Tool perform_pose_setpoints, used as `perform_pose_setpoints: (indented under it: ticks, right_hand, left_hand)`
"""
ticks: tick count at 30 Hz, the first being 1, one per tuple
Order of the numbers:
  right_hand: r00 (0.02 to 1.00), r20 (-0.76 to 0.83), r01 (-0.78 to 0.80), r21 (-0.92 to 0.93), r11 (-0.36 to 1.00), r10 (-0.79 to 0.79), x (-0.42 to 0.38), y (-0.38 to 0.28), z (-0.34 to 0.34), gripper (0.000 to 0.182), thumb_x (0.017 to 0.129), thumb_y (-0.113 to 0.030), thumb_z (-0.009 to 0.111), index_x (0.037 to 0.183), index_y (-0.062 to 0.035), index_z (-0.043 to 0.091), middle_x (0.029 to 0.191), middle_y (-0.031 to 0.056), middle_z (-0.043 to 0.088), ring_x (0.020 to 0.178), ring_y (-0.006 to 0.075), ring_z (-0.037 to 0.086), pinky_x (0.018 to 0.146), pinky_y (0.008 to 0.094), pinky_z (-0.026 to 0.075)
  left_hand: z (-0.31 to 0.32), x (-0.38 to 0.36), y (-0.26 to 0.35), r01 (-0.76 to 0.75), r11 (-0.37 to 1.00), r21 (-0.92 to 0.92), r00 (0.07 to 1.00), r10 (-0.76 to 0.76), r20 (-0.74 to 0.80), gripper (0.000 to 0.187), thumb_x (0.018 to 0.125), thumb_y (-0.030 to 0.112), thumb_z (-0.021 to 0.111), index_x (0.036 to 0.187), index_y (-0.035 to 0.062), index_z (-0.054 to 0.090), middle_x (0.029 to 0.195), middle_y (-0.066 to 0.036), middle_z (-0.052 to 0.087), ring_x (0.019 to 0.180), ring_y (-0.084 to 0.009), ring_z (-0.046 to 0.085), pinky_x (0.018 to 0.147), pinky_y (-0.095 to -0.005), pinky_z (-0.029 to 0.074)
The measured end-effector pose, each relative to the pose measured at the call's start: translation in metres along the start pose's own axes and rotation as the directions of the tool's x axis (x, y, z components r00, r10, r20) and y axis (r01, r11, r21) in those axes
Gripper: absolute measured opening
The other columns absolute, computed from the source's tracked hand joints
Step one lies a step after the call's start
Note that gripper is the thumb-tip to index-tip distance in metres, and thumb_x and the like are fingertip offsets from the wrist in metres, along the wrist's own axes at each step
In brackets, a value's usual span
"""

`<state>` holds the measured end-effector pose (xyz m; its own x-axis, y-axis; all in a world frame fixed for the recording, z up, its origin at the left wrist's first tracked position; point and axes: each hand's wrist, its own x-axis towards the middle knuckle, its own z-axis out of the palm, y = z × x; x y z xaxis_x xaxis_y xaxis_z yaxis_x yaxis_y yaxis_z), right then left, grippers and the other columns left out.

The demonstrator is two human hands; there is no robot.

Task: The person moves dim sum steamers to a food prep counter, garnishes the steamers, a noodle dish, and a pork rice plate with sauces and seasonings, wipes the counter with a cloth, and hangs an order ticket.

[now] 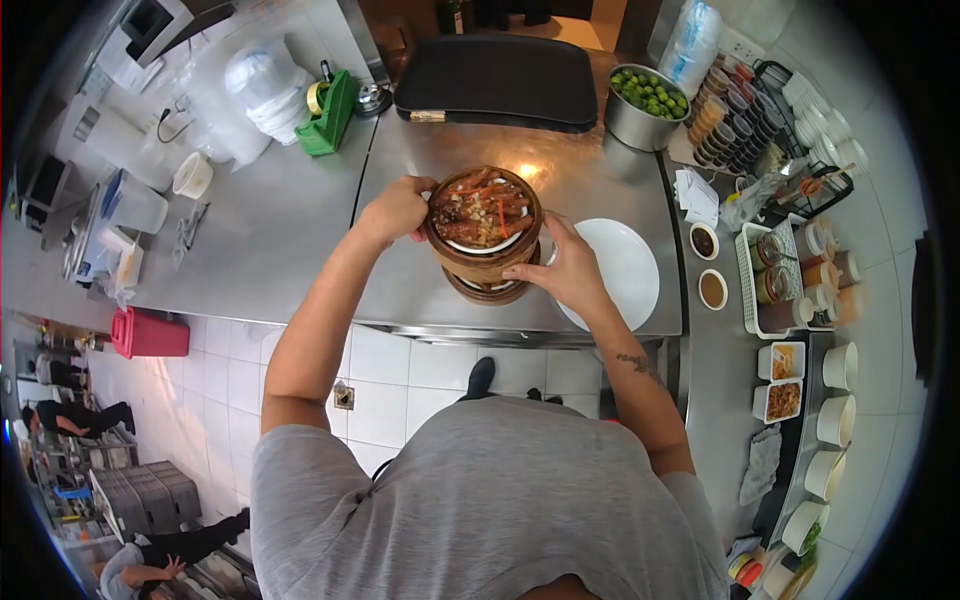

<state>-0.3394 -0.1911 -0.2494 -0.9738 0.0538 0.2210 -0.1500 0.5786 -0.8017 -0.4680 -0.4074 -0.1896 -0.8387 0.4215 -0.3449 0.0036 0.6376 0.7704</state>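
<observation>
A round bamboo steamer basket (pixel 478 262) holds reddish-brown food (pixel 482 208) in a white dish, topped with chopped bits and orange strips. Beneath it sits another bamboo basket (pixel 490 293), partly hidden. My left hand (pixel 397 210) grips the upper basket's left rim, fingers closed. On the right side, my right hand (pixel 570 268) holds the basket, thumb across its front wall and fingers behind. Just right of the baskets, partly under my right forearm, lies a white plate (pixel 622 262).
A black tray (pixel 497 82) and a pot of green citrus (pixel 648 108) stand behind. Left is a green tape dispenser (pixel 327 115). Sauce cups (pixel 712 289), a white basket of jars (pixel 750 285) and bowls line the right. People are at far lower left.
</observation>
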Motion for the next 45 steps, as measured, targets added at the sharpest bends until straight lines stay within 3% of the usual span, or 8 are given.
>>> perform_pose_setpoints:
  ticks: [11, 17, 23, 26, 35, 40, 43, 45]
  right_hand:
    - [0.997, -0.004, -0.082, 0.128, 0.988, 0.083, -0.027, 0.001, 0.008, 0.090, 0.053, -0.025, 0.083, 0.127, 0.0003, 0.040, 0.128, 0.0168, 0.044, 0.119, 0.0288, 0.043, 0.098, 0.0347, 0.036]
    - [0.993, 0.042, -0.111, 0.090, 0.990, 0.108, -0.039, 0.031, 0.025, 0.101, 0.058, -0.024, 0.080, 0.136, 0.0022, 0.020, 0.130, 0.0226, 0.039, 0.119, 0.0348, 0.042, 0.096, 0.0385, 0.039]
    - [0.990, 0.053, -0.133, 0.027, 0.991, 0.131, -0.042, 0.028, 0.039, 0.110, 0.057, -0.024, 0.080, 0.136, 0.0054, 0.010, 0.131, 0.0268, 0.033, 0.119, 0.0377, 0.040, 0.097, 0.0377, 0.038]
    - [0.989, 0.021, -0.151, 0.089, 0.985, 0.149, -0.040, 0.028, 0.047, 0.112, 0.056, -0.023, 0.081, 0.136, 0.0061, 0.009, 0.131, 0.0272, 0.033, 0.118, 0.0381, 0.040, 0.097, 0.0378, 0.038]
    - [0.990, -0.114, -0.072, 0.081, 0.994, 0.081, -0.039, 0.024, 0.032, 0.111, 0.051, -0.021, 0.084, 0.135, 0.0060, 0.016, 0.126, 0.0255, 0.040, 0.115, 0.0372, 0.045, 0.095, 0.0378, 0.040]
    - [0.951, -0.307, -0.011, 0.101, 0.995, 0.042, -0.044, 0.027, -0.013, 0.098, 0.050, -0.013, 0.085, 0.130, 0.0038, 0.032, 0.114, 0.0122, 0.053, 0.099, 0.0180, 0.053, 0.071, 0.0257, 0.048]
    - [0.934, -0.357, -0.011, 0.031, 0.999, 0.022, -0.060, 0.036, -0.045, 0.093, 0.051, -0.012, 0.084, 0.128, 0.0033, 0.036, 0.109, 0.0117, 0.056, 0.096, 0.0179, 0.054, 0.070, 0.0257, 0.048]
    - [0.926, -0.345, -0.137, 0.062, 0.989, 0.150, -0.073, 0.039, -0.060, 0.092, 0.051, -0.014, 0.084, 0.127, 0.0033, 0.035, 0.109, 0.0134, 0.055, 0.096, 0.0211, 0.054, 0.073, 0.0285, 0.046]
  left_hand:
    - [0.021, -0.007, -0.022, -0.064, 0.998, -0.007, 0.997, 0.065, 0.044, 0.050, 0.069, -0.006, 0.036, 0.116, -0.0038, 0.053, 0.068, -0.014, 0.062, 0.050, -0.0184, 0.058, 0.047, -0.0285, 0.047]
    - [0.021, -0.020, -0.032, -0.053, 0.971, -0.232, 0.996, 0.070, 0.063, 0.054, 0.071, -0.007, 0.034, 0.122, -0.0013, 0.048, 0.080, -0.013, 0.061, 0.058, -0.0144, 0.055, 0.049, -0.0253, 0.046]
    - [0.034, -0.021, -0.068, -0.064, 0.873, -0.484, 0.998, 0.062, -0.020, 0.039, 0.090, 0.021, 0.038, 0.122, 0.0014, 0.050, 0.100, -0.009, 0.059, 0.083, -0.0148, 0.054, 0.066, -0.0267, 0.044]
    - [0.064, -0.003, -0.108, 0.026, 0.712, -0.702, 0.997, -0.069, -0.033, 0.049, 0.094, 0.041, 0.035, 0.117, 0.0020, 0.053, 0.100, -0.006, 0.060, 0.089, -0.0150, 0.052, 0.076, -0.0287, 0.040]
    - [0.072, 0.003, -0.080, -0.119, 0.681, -0.723, 0.990, 0.029, -0.136, 0.034, 0.094, 0.033, 0.039, 0.101, 0.0066, 0.059, 0.093, -0.003, 0.060, 0.083, -0.0127, 0.051, 0.072, -0.0271, 0.038]
    - [0.085, 0.020, -0.027, -0.116, 0.711, -0.694, 0.993, 0.106, -0.058, 0.037, 0.093, 0.036, 0.039, 0.103, 0.0063, 0.059, 0.096, -0.005, 0.060, 0.087, -0.0135, 0.051, 0.072, -0.0268, 0.039]
    - [0.114, 0.030, 0.007, -0.118, 0.734, -0.669, 0.985, 0.170, 0.012, 0.040, 0.094, 0.038, 0.038, 0.105, 0.0055, 0.058, 0.098, -0.006, 0.060, 0.088, -0.0144, 0.052, 0.074, -0.0281, 0.040]
    - [0.133, 0.036, 0.022, -0.105, 0.756, -0.646, 0.976, 0.203, 0.079, 0.043, 0.094, 0.040, 0.036, 0.106, 0.0050, 0.057, 0.100, -0.007, 0.060, 0.088, -0.0151, 0.052, 0.075, -0.0293, 0.040]
